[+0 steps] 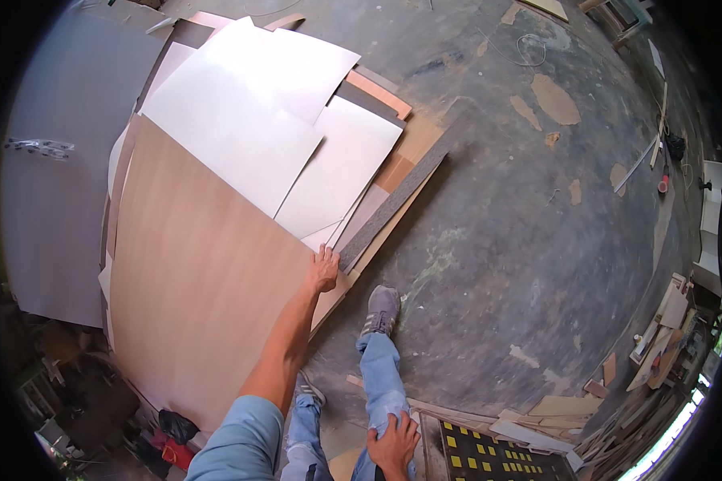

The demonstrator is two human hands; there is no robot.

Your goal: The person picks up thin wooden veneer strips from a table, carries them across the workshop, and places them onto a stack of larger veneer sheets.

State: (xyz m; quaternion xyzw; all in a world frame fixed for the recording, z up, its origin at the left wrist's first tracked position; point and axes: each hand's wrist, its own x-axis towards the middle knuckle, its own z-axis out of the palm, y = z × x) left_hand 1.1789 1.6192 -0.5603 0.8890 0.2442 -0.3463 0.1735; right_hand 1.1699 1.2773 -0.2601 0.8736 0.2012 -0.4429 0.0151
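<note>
My left hand (pixel 324 268) reaches forward to the right-hand edge of a large brown wood-grain sheet (pixel 208 272). Its fingers are stretched out where that sheet meets several glossy white sheets (pixel 249 104), and they touch the stack. Beside the fingertips lie a narrow white piece (pixel 321 234) and a long dark grey strip (pixel 397 196) along the edge of the pile. My right hand (pixel 393 443) rests on my right leg above the knee, fingers spread, holding nothing. Whatever lies under my left palm is hidden.
A big grey panel (pixel 80 176) stands along the left. Stained concrete floor (pixel 497 264) spreads to the right. Wood offcuts (pixel 569 406) and a black board with yellow squares (pixel 489 453) lie at the lower right. A red bag (pixel 176 454) sits at lower left.
</note>
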